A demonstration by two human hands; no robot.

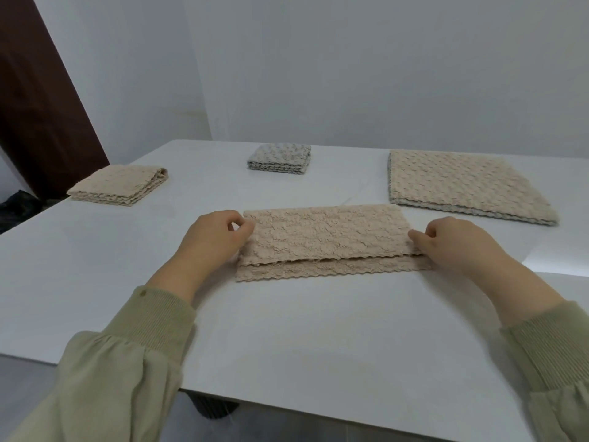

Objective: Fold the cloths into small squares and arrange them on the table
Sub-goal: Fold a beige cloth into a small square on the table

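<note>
A beige textured cloth [325, 237] lies folded in half lengthwise in the middle of the white table [287, 330], its upper layer stopping short of the lower near edge. My left hand [213, 237] pinches the cloth's left end between thumb and fingers. My right hand [459, 244] pinches its right end. A folded beige square [118, 186] sits at the far left. A folded grey square [279, 158] rests at the far middle. A flat stack of unfolded beige and grey cloths [462, 186] lies at the far right.
White walls stand close behind the table. A dark brown door [38, 116] is at the left, with a dark object [16, 205] on the floor below it. The table's near edge runs across the bottom, with a dark leg [213, 408] under it.
</note>
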